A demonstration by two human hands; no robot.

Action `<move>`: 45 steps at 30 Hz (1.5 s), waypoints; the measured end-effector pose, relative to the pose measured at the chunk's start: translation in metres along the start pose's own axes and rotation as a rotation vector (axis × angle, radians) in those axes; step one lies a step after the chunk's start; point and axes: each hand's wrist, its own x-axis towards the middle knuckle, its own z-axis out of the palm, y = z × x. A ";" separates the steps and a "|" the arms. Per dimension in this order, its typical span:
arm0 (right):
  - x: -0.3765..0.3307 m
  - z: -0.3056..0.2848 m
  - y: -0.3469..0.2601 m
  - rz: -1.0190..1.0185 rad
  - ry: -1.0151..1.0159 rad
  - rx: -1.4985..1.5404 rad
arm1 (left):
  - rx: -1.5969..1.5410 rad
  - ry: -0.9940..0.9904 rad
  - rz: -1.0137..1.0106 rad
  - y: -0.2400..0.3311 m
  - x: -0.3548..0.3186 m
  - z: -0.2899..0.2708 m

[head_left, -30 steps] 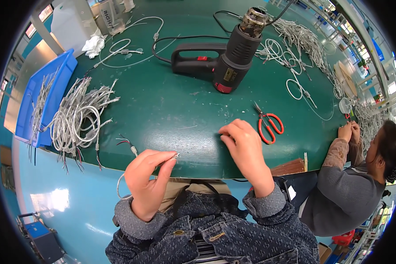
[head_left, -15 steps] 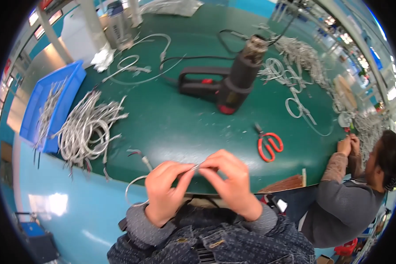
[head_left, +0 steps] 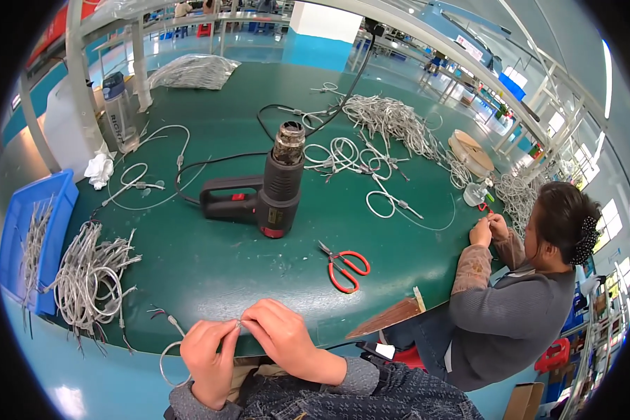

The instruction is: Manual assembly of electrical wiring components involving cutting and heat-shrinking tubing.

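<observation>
Both hands, L (head_left: 206, 353) & R (head_left: 281, 337), pinched shut on thin grey cable (head_left: 178, 329) at green table (head_left: 189, 266) edge.

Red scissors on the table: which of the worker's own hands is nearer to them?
Right. The right hand is just below-left of the scissors; the left hand lies farther left, beyond the right.

A black heat gun (head_left: 269, 196) is laid on the green table (head_left: 189, 259), with red-handled scissors (head_left: 344, 267) near it. Grey cable bundles (head_left: 87, 276) are piled beside a blue bin (head_left: 21, 238). 1 co-worker (head_left: 518, 308) is seated at the right.
</observation>
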 end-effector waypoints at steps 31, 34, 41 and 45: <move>-0.018 0.011 0.001 0.337 -0.093 0.297 | -0.012 0.003 -0.022 0.007 -0.011 0.006; -0.019 0.012 0.003 0.352 -0.085 0.306 | -0.050 -0.006 -0.061 0.007 -0.013 0.008; -0.020 0.008 0.007 0.380 -0.059 0.340 | -0.157 -0.023 -0.133 0.004 -0.015 0.013; -0.021 0.007 0.007 0.418 -0.087 0.351 | -0.188 -0.023 -0.155 0.000 -0.017 0.014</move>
